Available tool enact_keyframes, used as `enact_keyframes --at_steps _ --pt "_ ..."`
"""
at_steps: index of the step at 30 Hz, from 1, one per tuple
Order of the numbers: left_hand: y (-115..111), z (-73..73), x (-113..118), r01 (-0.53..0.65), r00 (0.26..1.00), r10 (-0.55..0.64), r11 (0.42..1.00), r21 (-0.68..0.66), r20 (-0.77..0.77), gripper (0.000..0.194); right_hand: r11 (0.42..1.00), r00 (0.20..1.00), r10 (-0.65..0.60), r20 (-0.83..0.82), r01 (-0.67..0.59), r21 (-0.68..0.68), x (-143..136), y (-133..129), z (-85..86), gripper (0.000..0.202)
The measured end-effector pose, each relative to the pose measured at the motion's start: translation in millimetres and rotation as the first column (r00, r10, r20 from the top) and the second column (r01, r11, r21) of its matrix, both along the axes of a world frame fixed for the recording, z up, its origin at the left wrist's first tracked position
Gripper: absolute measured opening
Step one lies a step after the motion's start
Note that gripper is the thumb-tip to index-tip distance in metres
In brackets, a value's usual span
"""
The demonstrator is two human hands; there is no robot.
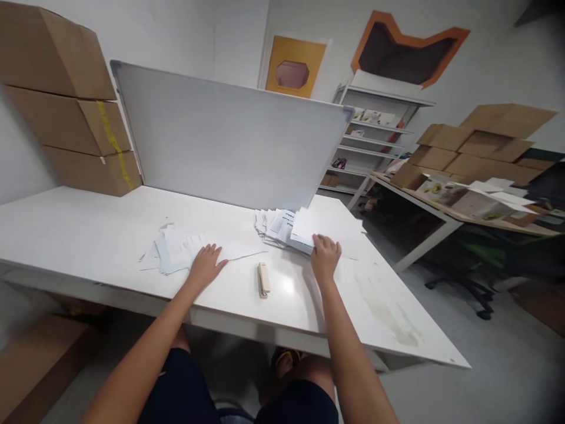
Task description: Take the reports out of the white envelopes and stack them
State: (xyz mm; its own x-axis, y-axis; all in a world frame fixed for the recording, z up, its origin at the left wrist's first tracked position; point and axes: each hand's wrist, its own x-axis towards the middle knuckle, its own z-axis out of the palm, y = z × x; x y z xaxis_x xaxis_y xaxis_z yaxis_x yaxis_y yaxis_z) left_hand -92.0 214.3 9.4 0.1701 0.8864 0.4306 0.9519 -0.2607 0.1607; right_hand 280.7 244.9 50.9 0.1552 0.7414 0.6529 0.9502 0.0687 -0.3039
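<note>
Bare forearms (136, 359), left hand (206, 264) loosely spread on thin papers (172, 250), right hand (325, 256) pinching white sheets (326, 222), blocky stapler (263, 278)

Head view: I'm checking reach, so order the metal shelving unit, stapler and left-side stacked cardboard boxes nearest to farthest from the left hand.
1. Stapler: on the table, right of the left hand.
2. Stacked cardboard boxes: table's back left.
3. Metal shelving unit: beyond the table, back right.
</note>
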Motion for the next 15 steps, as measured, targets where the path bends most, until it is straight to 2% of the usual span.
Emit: enact_keyframes --at_steps 2,4,7,10,13,15 --pt "-3 1.2 0 0.037 0.999 -0.036 0.997 0.061 -0.018 0.042 0.974 0.999 0.034 -0.025 -0.039 -0.225 -9 17 -21.8 0.045" --pt "-6 2.2 2 0.072 0.997 -0.066 0.990 0.121 -0.049 0.032 0.954 0.996 0.066 -0.061 -0.081 -0.290 -13 24 -39.2 0.055" --pt "-12 3.6 4 0.086 0.995 -0.076 0.983 0.162 -0.065 0.024 0.980 0.980 0.122 -0.160 -0.144 -0.138 -12 22 -51.6 0.056" --pt "-19 6.3 7 0.066 0.997 -0.056 0.981 0.184 -0.057 0.026 0.961 0.909 0.261 -0.325 -0.276 0.000 -14 12 -48.5 0.051" --pt "-26 11.5 11 0.118 0.992 -0.106 0.972 0.202 -0.068 0.025 0.900 0.780 0.396 -0.484 -0.433 0.038 -31 2 -39.3 0.047" --pt "-30 15.9 14 0.227 0.973 -0.210 0.951 0.212 -0.100 0.022 0.839 0.632 0.435 -0.642 -0.543 0.034 -45 -3 -34.2 0.055"
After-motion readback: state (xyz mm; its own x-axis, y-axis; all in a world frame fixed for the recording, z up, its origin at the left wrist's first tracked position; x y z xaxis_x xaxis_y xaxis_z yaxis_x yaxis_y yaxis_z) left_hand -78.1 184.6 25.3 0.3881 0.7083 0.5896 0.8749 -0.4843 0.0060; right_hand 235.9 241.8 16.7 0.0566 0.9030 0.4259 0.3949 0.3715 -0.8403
